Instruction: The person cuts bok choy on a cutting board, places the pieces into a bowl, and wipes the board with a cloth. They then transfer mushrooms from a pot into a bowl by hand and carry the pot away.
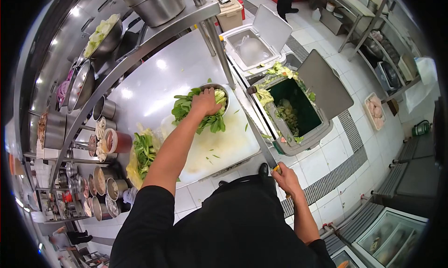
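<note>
Leafy greens [182, 108] fill and overhang a round metal bowl [227, 104] on the far part of a white cutting board [200, 160]. My left hand [206, 102] lies on the greens in the bowl, its fingers spread over the stems. In my right hand [286, 180] is a knife [267, 151], its long blade pointing away from me past the board's right edge. A few cut bits of leaf lie on the board. More greens [144, 149] sit in a yellowish plastic bag [135, 174] left of the board.
Right of the board stands an open green bin [301, 104] with scraps on its rim. Beyond it is an open white container [247, 48]. Metal pots [100, 179] and a steel shelf [182, 16] are at the left. Another person's legs [285, 2] show at the top.
</note>
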`<act>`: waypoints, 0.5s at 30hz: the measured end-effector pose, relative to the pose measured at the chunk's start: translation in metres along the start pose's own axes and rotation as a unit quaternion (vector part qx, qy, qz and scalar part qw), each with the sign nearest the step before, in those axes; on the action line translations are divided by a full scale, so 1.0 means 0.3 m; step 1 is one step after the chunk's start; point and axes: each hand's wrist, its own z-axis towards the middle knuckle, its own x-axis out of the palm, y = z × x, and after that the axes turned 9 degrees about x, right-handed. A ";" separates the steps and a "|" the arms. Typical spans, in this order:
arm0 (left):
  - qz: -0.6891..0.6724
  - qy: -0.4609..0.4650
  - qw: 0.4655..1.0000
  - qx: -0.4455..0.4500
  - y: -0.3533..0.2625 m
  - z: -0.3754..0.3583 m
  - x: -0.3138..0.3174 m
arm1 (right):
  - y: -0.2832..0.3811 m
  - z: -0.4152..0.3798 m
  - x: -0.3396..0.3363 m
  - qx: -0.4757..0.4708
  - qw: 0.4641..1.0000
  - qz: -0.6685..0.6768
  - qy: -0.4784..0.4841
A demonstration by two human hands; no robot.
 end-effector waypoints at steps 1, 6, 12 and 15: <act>0.007 -0.004 1.000 -0.009 -0.003 0.004 0.004 | -0.007 0.006 0.007 0.003 1.000 0.013 -0.002; -0.019 0.003 1.000 -0.018 -0.004 0.002 -0.043 | -0.039 -0.024 0.012 0.011 1.000 0.010 -0.003; -0.038 -0.079 0.996 -0.012 -0.016 -0.050 -0.149 | -0.078 -0.030 0.045 -0.059 0.998 -0.003 -0.014; -0.180 -0.414 0.888 0.091 -0.084 -0.186 -0.181 | 0.016 0.039 0.034 0.010 0.987 0.090 0.134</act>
